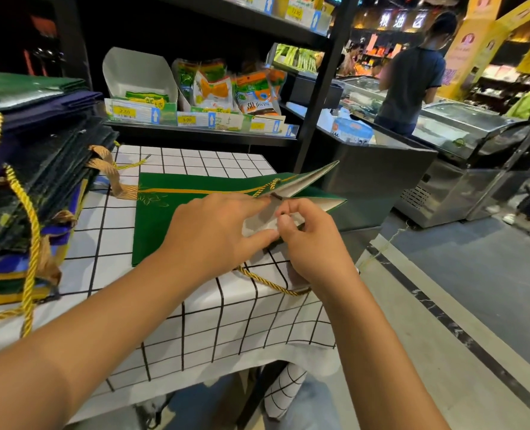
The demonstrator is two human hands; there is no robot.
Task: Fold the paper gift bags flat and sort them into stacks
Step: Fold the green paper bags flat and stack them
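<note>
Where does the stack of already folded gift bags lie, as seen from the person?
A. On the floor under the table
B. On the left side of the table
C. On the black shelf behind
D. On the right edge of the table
B: the stack of folded bags sits on the left of the checked tablecloth, while both hands work the green gift bag in the middle.

Dim shop interior, black metal shelving [328,88] with snack packets [214,88] and price tags, grid-check tablecloth [214,330] on table, steel chest freezers [449,181] right, grey floor [487,283] with dark stripe, yellow banners [480,35], warm lights behind
</note>
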